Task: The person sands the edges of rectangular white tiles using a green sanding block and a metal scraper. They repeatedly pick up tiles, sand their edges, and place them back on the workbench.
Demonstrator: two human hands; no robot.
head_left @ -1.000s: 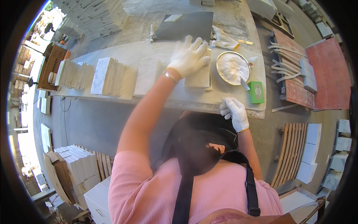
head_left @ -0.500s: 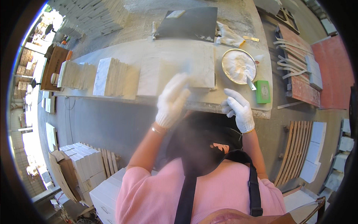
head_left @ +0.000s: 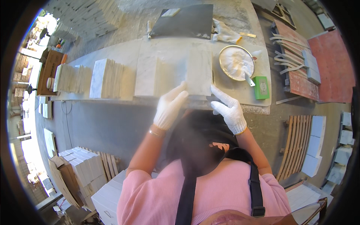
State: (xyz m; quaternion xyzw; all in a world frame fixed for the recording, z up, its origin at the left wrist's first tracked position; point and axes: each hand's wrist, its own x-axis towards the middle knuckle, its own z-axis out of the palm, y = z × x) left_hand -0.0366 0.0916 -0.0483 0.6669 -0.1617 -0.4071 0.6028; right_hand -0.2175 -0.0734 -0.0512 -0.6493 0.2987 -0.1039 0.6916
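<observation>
A pale marble tile [head_left: 199, 69] lies near the front of the worktable, on what looks like a low stack. My left hand [head_left: 169, 107], in a white knit glove, has its fingers stretched out with the tips at the tile's left edge. On the opposite side, my gloved right hand [head_left: 230, 112] has its forefinger reaching to the tile's right edge and its fingers apart. Just left of the tile stands a row of upright tiles [head_left: 148, 75], blurred at its right end. Whether either hand bears any weight cannot be seen.
Right of the tile sit a bowl of white paste [head_left: 234, 62] with a putty knife [head_left: 249, 79] and a green box [head_left: 261, 87]. More upright tiles [head_left: 103, 78] stand leftward. A dark slab [head_left: 183, 22] and spare gloves [head_left: 225, 32] lie at the back.
My right hand has moved left, to the tile's right edge. My left hand has shifted slightly, fingertips now at its left edge. The tile now appears as a narrower piece between them.
</observation>
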